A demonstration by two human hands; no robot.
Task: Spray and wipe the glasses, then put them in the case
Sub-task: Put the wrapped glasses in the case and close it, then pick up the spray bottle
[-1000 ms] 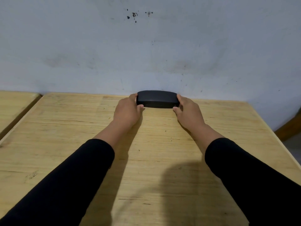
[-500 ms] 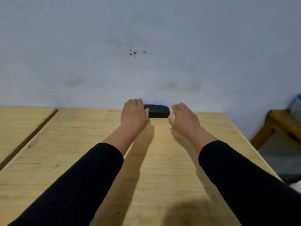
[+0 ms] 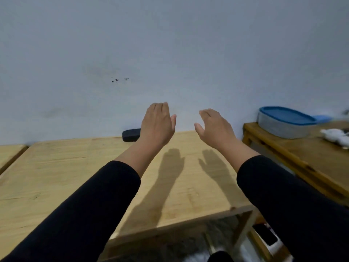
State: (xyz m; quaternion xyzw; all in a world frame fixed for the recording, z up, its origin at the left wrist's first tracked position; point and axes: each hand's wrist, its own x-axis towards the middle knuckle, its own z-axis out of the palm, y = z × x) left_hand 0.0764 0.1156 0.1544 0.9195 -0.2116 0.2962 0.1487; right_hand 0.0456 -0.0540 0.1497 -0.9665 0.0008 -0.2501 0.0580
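**Both hands lifted, case closed by the wall**

While we look forward and down, we see our two arms in black sleeves reaching out over a pale wooden table point(image 3: 56, 167). Our left hand point(image 3: 157, 125) hangs above the table, back toward us, fingers loosely bent and relaxed, thumb out to the right; it holds nothing. Our right hand point(image 3: 213, 127) hangs level with it, well apart from it, also relaxed and bare, fingers slightly bent, thumb pointing left. Each hand casts a dark shadow on the wood below.

We find the case point(image 3: 131, 135), black and closed, lying on the far edge of the table against a pale blue-grey wall point(image 3: 170, 44). It sits just left of our left wrist, which hides its right end. Neither hand touches it. We cannot see the glasses.

A cluster of small dark specks point(image 3: 118, 80) marks the wall above the case. To the right stands a second, darker wooden table point(image 3: 302, 154), carrying a grey tub point(image 3: 283, 129) with a blue lid, and some blurred white things point(image 3: 336, 138) we cannot make out. At far left, the corner of another pale table point(image 3: 9, 152) shows.
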